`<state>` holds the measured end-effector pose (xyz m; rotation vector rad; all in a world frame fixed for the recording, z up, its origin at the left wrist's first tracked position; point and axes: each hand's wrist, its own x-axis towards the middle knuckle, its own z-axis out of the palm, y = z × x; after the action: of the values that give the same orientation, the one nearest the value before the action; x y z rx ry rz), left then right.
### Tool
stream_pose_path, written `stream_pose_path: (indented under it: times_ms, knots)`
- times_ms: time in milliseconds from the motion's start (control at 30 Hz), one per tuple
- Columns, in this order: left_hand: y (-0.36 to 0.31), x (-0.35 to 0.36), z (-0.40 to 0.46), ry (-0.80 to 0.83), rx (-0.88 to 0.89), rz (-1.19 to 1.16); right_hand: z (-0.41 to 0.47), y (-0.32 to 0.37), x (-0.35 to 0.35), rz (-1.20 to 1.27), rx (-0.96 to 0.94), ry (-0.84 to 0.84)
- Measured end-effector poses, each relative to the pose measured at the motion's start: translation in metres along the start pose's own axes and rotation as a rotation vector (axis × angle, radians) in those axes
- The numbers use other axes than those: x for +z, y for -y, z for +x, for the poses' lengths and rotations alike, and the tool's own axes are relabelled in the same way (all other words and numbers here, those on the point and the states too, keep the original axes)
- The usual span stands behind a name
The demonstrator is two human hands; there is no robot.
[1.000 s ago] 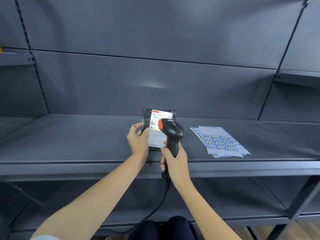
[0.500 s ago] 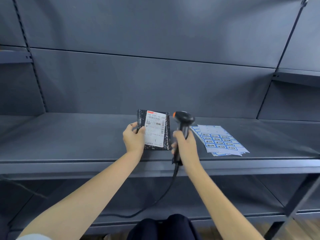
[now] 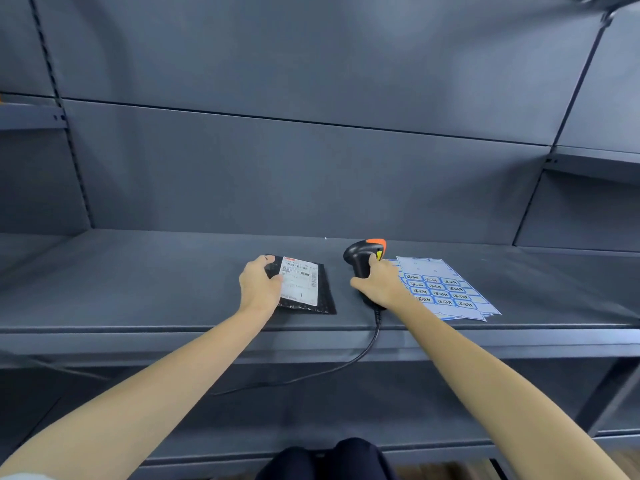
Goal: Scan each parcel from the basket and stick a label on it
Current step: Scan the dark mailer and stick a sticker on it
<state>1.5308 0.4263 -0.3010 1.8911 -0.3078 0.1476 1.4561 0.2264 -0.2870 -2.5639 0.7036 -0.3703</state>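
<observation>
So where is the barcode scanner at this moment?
In the head view the scanner stands on the grey shelf, right of centre, gripped by the right hand, between the black parcel and the blue label sheets.

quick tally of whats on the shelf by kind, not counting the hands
Black parcel with a white shipping label: 1
Handheld barcode scanner, black with an orange top: 1
Stack of blue sticker sheets: 1 stack; the sheets overlap, so how many there are cannot be told
Total: 3 things on the shelf
</observation>
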Motion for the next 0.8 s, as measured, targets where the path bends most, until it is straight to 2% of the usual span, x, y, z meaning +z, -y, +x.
stream_pose_path:
  times_ms: [100,300,367,433,500,633,800]
  knots:
    - [0.006,0.000,0.001,0.048,-0.002,0.083,0.001,0.000,0.002,-0.002,0.005,0.024]
    - [0.009,0.000,0.003,0.041,0.044,0.145,0.005,-0.004,0.000,-0.123,-0.015,0.066]
    - [0.007,-0.002,0.004,0.019,0.068,0.139,0.009,-0.010,-0.010,-0.086,0.001,0.022]
    - [0.005,-0.004,0.005,-0.016,0.101,0.127,0.012,-0.022,-0.031,-0.090,0.081,-0.047]
    - [0.003,-0.007,0.005,-0.053,0.129,0.114,0.016,-0.047,-0.053,-0.147,0.242,-0.068]
    - [0.001,-0.007,0.001,-0.088,0.146,0.072,0.019,-0.104,-0.079,-0.307,0.525,0.086]
    - [0.001,0.001,-0.004,-0.074,0.146,0.039,0.016,-0.129,-0.090,-0.282,0.581,0.065]
